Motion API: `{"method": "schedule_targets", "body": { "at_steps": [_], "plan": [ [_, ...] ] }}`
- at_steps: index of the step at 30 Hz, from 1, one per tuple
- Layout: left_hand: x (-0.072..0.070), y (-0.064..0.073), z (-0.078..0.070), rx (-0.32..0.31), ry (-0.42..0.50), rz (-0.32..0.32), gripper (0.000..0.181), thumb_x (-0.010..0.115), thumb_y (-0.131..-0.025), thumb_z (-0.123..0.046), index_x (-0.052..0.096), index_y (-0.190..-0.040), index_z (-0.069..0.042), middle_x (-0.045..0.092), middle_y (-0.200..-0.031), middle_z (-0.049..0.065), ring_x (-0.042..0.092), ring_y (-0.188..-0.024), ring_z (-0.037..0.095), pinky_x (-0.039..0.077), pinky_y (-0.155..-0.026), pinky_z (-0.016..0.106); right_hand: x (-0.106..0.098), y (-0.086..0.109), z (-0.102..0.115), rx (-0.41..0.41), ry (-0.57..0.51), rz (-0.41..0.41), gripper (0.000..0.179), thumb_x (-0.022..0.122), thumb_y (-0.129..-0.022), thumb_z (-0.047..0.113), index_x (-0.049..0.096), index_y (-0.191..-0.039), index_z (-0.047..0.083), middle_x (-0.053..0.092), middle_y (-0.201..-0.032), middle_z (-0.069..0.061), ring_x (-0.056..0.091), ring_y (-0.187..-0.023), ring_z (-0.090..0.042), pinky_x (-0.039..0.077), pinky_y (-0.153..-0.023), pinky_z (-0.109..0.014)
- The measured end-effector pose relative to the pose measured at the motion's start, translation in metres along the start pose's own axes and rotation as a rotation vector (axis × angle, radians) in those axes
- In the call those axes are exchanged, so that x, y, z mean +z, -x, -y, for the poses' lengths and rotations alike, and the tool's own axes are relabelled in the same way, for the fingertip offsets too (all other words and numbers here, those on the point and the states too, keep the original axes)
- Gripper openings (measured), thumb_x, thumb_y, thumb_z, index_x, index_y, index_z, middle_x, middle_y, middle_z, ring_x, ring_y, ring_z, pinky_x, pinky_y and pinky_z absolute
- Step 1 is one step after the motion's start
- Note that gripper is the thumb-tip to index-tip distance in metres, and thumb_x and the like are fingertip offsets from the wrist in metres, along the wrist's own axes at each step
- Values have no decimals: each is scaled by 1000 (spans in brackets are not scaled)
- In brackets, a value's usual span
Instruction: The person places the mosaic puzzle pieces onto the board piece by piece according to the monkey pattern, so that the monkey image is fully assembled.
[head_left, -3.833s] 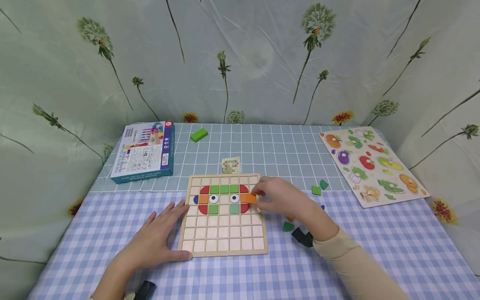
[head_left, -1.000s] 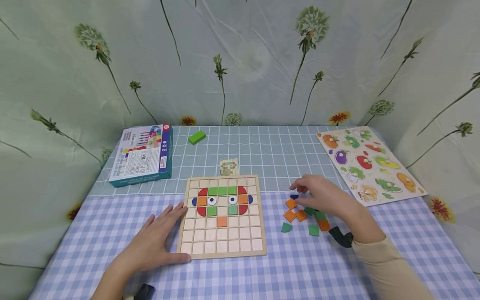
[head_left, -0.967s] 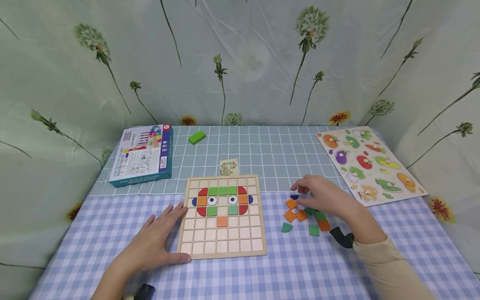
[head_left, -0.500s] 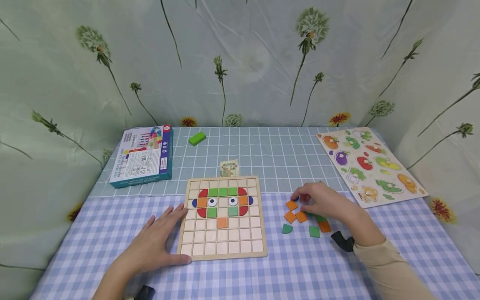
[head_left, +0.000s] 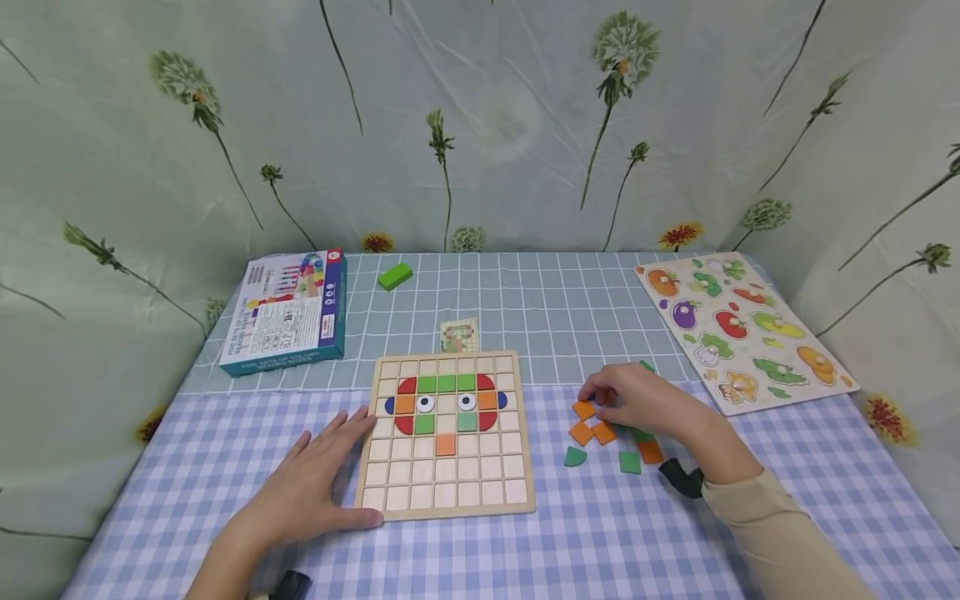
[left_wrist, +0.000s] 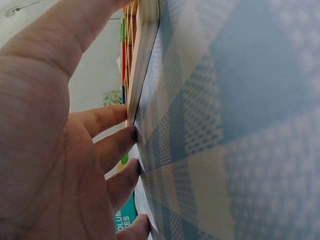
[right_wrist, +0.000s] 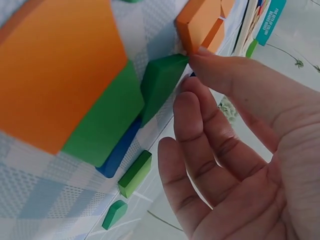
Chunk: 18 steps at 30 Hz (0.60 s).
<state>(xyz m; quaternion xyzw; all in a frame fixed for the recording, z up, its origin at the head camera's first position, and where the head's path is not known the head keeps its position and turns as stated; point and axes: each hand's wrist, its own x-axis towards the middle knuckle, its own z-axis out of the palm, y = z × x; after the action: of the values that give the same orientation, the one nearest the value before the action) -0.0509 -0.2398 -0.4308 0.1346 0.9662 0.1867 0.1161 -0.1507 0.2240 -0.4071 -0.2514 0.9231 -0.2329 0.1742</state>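
Note:
A wooden grid board (head_left: 472, 493) lies on the checked cloth, with coloured tiles forming a face with two eye discs (head_left: 425, 403). My left hand (head_left: 300, 487) rests at its left side, fingers spread; in the left wrist view, fingertips touch the board's edge (left_wrist: 141, 62). To the right, my right hand (head_left: 637, 402) reaches down into loose tiles, thumb and fingers bent. In the right wrist view, the thumb touches an orange square tile (right_wrist: 196, 22) beside a dark green tile (right_wrist: 160, 85). A dark blue sliver shows between thumb and index finger; whether they pinch it is hidden.
Orange square tiles (head_left: 581, 432), a green quarter-circle tile (head_left: 575, 457) and a green square tile (head_left: 630, 462) lie near the right hand. Behind the board are a pattern card (head_left: 459, 335) and a green block (head_left: 394, 277). A box (head_left: 281, 312) stands left, a vegetable puzzle (head_left: 742, 333) right.
An orange tile now sits on the board's right side with a blue half-circle beyond it, and another orange below the eyes. My right hand has moved right, then lowered over the blue half-circle tile.

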Motion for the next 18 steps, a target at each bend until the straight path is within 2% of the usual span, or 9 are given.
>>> {"method": "schedule_targets", "body": {
  "at_steps": [13, 18],
  "plan": [
    [0, 1, 1, -6, 5, 4, 127, 87, -65, -80, 39, -167, -21, 38, -175, 8, 32, -162, 42, 23, -122, 82, 1, -7, 1, 40, 15, 12, 16, 80, -95, 8, 79, -111, 11, 69, -93, 4, 57, -85, -11, 56, -78, -26],
    [0, 0, 1, -7, 7, 10, 128, 86, -65, -81, 38, -167, -21, 37, -175, 8, 32, -163, 42, 23, -122, 82, 2, -8, 2, 32, 21, 5, 17, 81, -93, 9, 77, -109, 10, 69, -93, 2, 58, -84, -12, 56, -77, -27]
  ]
}}
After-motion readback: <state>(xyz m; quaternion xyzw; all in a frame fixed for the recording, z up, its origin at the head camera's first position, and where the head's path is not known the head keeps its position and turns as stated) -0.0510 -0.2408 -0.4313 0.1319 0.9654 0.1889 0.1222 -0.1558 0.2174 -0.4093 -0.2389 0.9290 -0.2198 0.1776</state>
